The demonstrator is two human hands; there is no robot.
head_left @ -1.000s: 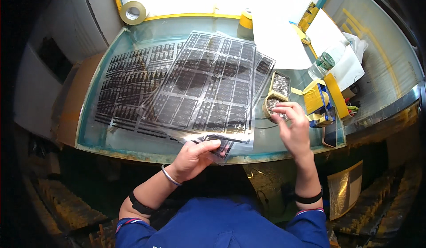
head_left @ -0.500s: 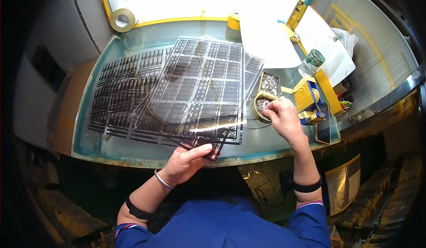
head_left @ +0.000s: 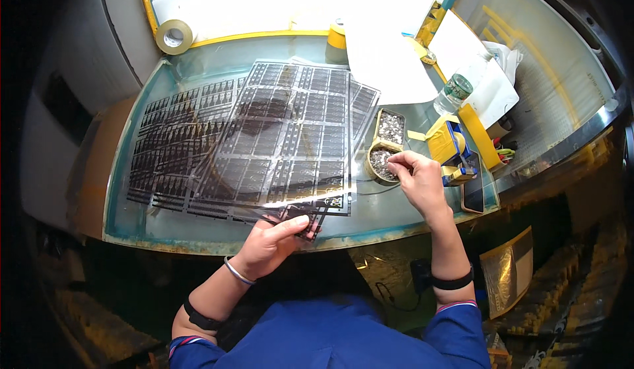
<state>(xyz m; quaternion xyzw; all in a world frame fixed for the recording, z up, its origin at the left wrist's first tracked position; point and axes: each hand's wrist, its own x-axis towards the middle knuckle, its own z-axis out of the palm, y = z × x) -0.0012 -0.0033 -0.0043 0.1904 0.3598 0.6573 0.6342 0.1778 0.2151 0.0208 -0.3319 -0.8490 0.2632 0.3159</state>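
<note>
My left hand (head_left: 267, 242) is closed, thumb on top, on a small dark piece of patterned transparent film (head_left: 305, 225) at the table's front edge. Whether that piece is separate from the large film sheet (head_left: 290, 131) above it cannot be made out. My right hand (head_left: 424, 184) is pinched, thumb against fingertips, at the right rim of a round tub (head_left: 371, 169) of small pale and dark bits. Whatever lies between those fingertips is too small to see. Behind the round tub stands a rectangular tub (head_left: 378, 131) with similar bits.
More patterned films (head_left: 175, 141) lie overlapped on the left of the glass-topped table (head_left: 152, 234). To the right are a blue and yellow tape dispenser (head_left: 446, 141), a phone (head_left: 473, 196) and a plastic bottle (head_left: 456, 90). A tape roll (head_left: 174, 37) stands at the back left.
The whole view has shifted slightly, so table and things sit a little further left. My right hand stays pinched at the round tub; my left hand keeps its hold on the film.
</note>
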